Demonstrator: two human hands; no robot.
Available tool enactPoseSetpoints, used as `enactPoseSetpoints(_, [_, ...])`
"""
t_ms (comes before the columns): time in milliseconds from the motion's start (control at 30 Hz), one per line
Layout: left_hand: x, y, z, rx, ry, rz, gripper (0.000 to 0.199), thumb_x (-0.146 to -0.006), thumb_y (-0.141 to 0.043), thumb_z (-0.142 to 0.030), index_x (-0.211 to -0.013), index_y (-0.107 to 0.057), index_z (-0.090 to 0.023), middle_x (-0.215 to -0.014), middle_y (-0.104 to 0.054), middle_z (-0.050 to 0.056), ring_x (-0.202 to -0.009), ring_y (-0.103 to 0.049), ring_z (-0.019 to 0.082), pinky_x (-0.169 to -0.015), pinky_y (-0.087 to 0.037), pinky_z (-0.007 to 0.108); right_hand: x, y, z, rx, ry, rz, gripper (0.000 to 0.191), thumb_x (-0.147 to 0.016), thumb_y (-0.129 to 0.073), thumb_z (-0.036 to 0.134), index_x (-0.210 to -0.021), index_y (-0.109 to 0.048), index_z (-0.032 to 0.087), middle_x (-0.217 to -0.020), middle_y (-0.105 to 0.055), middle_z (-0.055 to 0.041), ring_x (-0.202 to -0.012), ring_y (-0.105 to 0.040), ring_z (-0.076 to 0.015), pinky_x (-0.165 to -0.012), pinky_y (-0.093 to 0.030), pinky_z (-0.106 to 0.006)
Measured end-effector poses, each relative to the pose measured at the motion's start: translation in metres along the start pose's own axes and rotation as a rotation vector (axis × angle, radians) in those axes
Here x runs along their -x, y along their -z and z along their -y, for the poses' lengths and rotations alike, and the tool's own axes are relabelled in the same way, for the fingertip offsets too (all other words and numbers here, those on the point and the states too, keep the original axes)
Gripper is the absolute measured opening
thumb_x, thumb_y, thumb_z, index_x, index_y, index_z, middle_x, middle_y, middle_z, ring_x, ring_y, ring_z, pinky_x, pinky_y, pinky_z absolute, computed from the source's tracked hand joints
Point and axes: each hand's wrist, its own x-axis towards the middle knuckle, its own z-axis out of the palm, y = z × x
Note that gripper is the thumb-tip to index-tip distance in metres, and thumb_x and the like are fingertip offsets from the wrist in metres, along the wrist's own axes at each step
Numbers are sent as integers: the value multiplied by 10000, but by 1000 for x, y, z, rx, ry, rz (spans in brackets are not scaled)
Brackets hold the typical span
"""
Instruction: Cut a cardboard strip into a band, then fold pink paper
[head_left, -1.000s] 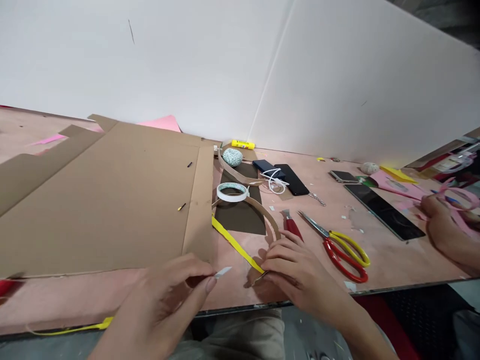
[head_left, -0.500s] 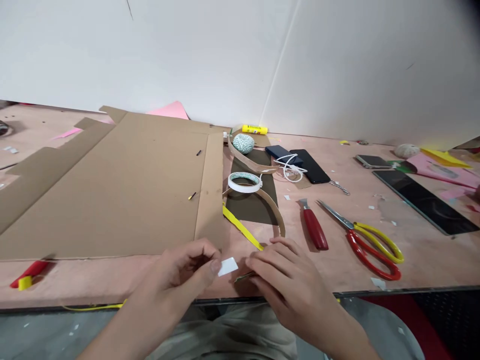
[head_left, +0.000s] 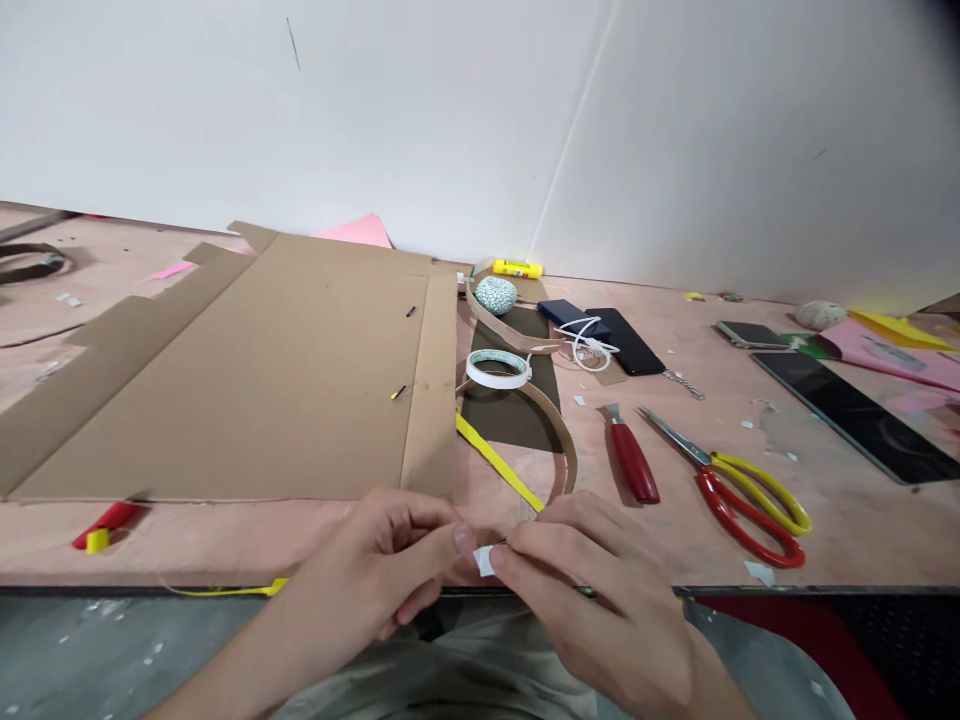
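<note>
Our left hand [head_left: 375,565] and right hand [head_left: 596,590] pinch a white scrap [head_left: 485,561] at lower centre, just below the yellow strip [head_left: 499,463]; no scrap shows fixed to that strip yet.

White scrap [head_left: 484,561] betw. hands [head_left: 600,590], partly covered; material too small to tell.

Two hands [head_left: 607,600], one scissors [head_left: 709,488], one tape roll [head_left: 496,383]
</note>
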Motion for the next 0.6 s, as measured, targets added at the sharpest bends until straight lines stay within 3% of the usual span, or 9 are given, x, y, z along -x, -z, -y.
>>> enactPoseSetpoints(67, [3,4,-2,-232,-113,-157,481,-1023,-574,-569,-745,-654,-185,-583,-453,-49,-550,-368,92,-503,-260,217,3,-2,0,24,-19,-17,249,-982,-544,-11,-1082,-722,132,-912,-779,-65,-777,-630,-183,-689,-506,-340])
enactPoseSetpoints(167, [8,6,-6,-462,-339,-336,321,-1024,-613,-470,-889,-739,-208,-655,-580,-42,-587,-483,104,-513,-354,200,5,-3,2,-62,-130,-57,247,-962,-577,-23,-1061,-727,146,-929,-758,-62,-783,-647,-162,-699,-533,-299])
enactPoseSetpoints(267, [12,4,-4,-627,-691,-305,80,-1002,-676,-255,-1053,-737,-254,-781,-714,-59,-644,-624,84,-609,-494,154,3,-3,2,-223,-257,-48,205,-970,-627,5,-1035,-740,162,-936,-754,-43,-820,-695,-128,-721,-552,-227])
enactPoseSetpoints(333, [13,1,-1,-714,-847,-276,181,-1005,-652,-150,-1134,-710,-263,-975,-789,-41,-836,-735,81,-808,-562,142,2,-5,1,-296,-294,-38,192,-968,-639,18,-1018,-752,165,-936,-760,-36,-827,-711,-113,-720,-552,-191])
enactPoseSetpoints(433, [13,-2,6,-774,-881,-283,262,-1018,-626,-111,-1220,-690,-266,-1143,-803,-17,-1059,-758,80,-988,-545,144,4,-8,0,-354,-328,-39,168,-960,-668,35,-1007,-766,163,-949,-765,-35,-829,-710,-100,-714,-547,-159])
enactPoseSetpoints(600, [12,-3,11,-781,-891,-325,272,-1010,-602,-83,-1178,-700,-273,-1070,-813,-59,-1025,-759,43,-1009,-515,103,8,-13,1,-410,-377,-1,107,-974,-718,92,-995,-768,184,-935,-765,-14,-845,-713,-95,-786,-554,-154])
